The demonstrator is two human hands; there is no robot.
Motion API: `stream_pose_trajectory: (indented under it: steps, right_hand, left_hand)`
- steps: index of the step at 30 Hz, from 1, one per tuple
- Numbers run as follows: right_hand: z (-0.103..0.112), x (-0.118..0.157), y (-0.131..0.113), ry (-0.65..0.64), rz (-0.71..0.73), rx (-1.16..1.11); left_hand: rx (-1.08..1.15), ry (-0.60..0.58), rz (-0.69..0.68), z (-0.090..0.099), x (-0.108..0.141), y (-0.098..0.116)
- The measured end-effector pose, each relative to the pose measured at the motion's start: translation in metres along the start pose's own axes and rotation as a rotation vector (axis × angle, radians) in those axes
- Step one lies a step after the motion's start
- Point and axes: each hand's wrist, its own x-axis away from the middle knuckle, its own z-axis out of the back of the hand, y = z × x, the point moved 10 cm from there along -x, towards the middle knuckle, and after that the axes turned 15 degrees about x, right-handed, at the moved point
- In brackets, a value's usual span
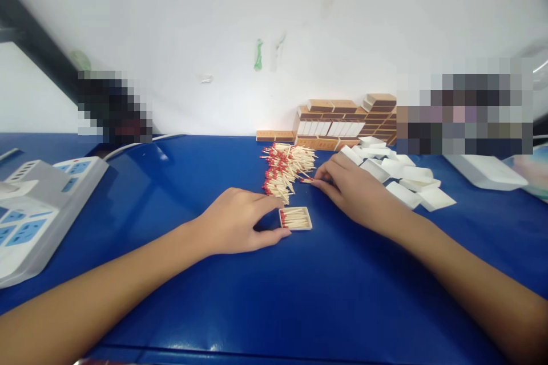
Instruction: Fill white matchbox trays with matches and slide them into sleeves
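Observation:
On the blue table a small white matchbox tray (295,218) holds several red-tipped matches. My left hand (244,220) has its thumb and a finger at the tray's left end, gripping it. A loose heap of matches (285,168) lies beyond the tray, heads mostly to the left. At the heap's right side, my right hand (342,182) pinches a few matches (306,181) between thumb and fingertips. Several empty white trays (402,168) lie in a jumble behind and right of my right hand.
Stacked matchboxes (334,122) stand against the white wall behind the heap. A white and grey device (55,199) with blue panels sits at the left. A larger white container (486,171) lies at the right.

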Motion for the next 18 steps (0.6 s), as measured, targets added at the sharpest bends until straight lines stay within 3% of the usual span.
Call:
stream_pose_trajectory:
  steps: [18]
  right_hand:
    - [-0.0027,0.0006,0.006,-0.046,-0.018,-0.089]
  left_hand:
    - [-0.004,-0.013,0.008,-0.0008,-0.0001,-0.0005]
